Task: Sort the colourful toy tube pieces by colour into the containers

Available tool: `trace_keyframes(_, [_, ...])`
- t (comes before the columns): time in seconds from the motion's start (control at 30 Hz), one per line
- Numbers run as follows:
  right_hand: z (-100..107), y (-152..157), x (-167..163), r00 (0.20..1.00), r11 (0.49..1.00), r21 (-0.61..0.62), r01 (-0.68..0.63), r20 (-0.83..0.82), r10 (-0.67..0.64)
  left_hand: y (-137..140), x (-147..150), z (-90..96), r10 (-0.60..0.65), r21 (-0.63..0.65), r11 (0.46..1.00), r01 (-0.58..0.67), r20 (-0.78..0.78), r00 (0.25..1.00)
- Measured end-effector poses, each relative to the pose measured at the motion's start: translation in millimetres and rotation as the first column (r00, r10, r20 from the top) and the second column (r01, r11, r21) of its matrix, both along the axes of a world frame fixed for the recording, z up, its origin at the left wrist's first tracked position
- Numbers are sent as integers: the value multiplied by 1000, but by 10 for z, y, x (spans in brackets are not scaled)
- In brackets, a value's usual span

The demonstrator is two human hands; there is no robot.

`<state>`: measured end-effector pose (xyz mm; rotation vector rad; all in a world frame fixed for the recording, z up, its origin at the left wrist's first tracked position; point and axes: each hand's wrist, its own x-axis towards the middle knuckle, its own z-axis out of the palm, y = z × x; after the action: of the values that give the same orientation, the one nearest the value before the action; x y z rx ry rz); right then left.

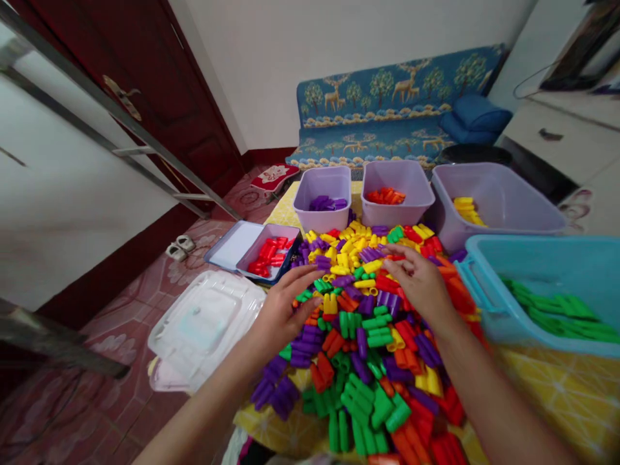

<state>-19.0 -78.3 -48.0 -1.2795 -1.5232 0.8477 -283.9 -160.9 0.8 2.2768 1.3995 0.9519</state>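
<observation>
A big heap of coloured plastic tube-shaped pieces (358,323), in green, purple, yellow, orange and red, covers the table in the head view. At the heap's left side is my left hand (285,303), palm inward, its thumb and fingers apart with nothing visible between them. My right hand (419,278) hovers over the right part, fingers spread, its tips close to a yellow piece (372,265) and a purple cluster (371,254). Whether those fingertips touch any piece I cannot tell. Green pieces (358,395) lie thickest at the near edge.
Behind the heap stand lilac bins holding purple (322,222), orange-red (398,216) and yellow pieces (504,226). A blue bin (547,248) with green pieces is at right. Left are an open case (245,274) with red pieces and clear lids (206,323). A patterned sofa (368,110) stands beyond.
</observation>
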Motion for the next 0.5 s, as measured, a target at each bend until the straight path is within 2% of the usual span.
trace_keyframes(0.07, [157, -137, 48, 999, 1000, 30, -7, 42, 6, -414, -82, -148, 87, 17, 996, -87, 6, 996])
trace_keyframes(0.13, [279, -340, 110, 996, 999, 44, -21, 87, 17, -831, -177, -347, 133, 88, 987, -133, 6, 991])
trace_keyframes(0.23, [315, -740, 217, 978, 998, 55, 23, 206, -34, -1379, -314, -659, 163, 75, 985, -156, -99, 982])
trace_keyframes(0.3, [230, -1041, 301, 952, 991, 126, 45, 294, -81, -1632, -372, -818, 153, 12, 988, -153, -153, 976])
trace_keyframes(0.37, [75, -1348, 406, 920, 971, 236, 25, 375, -115, -1773, -392, -913, 141, -43, 987, -152, -190, 972])
trace_keyframes(0.5, [-350, -1910, 681, 849, 932, 349, -92, 517, -110, -1785, -349, -971, 121, -106, 982, -154, -269, 956])
